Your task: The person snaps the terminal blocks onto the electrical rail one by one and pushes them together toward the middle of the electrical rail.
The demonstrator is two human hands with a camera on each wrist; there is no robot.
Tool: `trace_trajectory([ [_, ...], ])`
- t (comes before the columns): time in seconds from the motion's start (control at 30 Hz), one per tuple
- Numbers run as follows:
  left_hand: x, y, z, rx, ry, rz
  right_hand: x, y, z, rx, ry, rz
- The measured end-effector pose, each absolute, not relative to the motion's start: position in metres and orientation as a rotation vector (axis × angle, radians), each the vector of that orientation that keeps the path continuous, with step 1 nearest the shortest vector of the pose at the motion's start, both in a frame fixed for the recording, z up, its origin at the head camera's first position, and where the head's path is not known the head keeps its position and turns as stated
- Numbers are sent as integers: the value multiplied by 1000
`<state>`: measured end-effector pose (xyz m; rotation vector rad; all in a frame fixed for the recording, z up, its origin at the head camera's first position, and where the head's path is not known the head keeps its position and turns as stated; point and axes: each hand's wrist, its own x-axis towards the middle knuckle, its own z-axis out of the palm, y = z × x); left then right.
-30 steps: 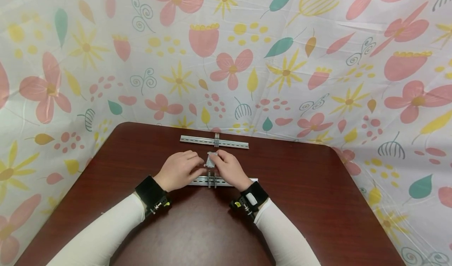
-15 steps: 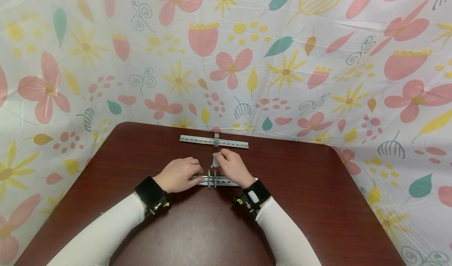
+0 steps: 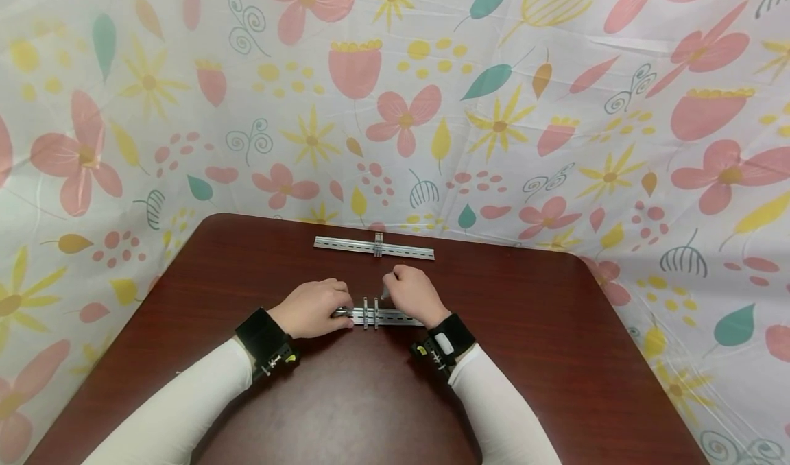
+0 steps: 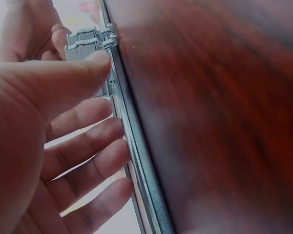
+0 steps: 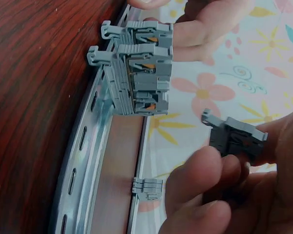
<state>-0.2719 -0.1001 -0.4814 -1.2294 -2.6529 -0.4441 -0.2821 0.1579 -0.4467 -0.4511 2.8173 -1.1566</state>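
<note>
A slotted metal DIN rail lies crosswise on the table, and two grey terminal blocks stand upright on it, slightly apart. My left hand grips the rail left of these blocks, thumb on the near side and fingers along the far side. In the left wrist view the thumb tip lies close by the blocks. Just beyond the rail, my right hand pinches another grey terminal block between thumb and fingers. This held block is apart from the rail, and the fingers cover part of it.
Farther back on the brown table lies a second DIN rail carrying a small group of grey terminal blocks. A flower-patterned curtain hangs behind the table.
My left hand has left the held block and come down onto the near rail. My right hand has shifted right with the terminal block and turned it, so less of it shows.
</note>
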Motion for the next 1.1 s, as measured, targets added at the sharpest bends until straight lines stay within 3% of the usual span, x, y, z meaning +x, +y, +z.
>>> trace_trajectory([
  [0.4,-268,-99,-479,-1222,-2734,-489,-288,162,-451,-334,2731,-876],
  [1.1,-269,-101,-481,-1219,-2760,-506,-289,159,-462,-414,2738,-699],
])
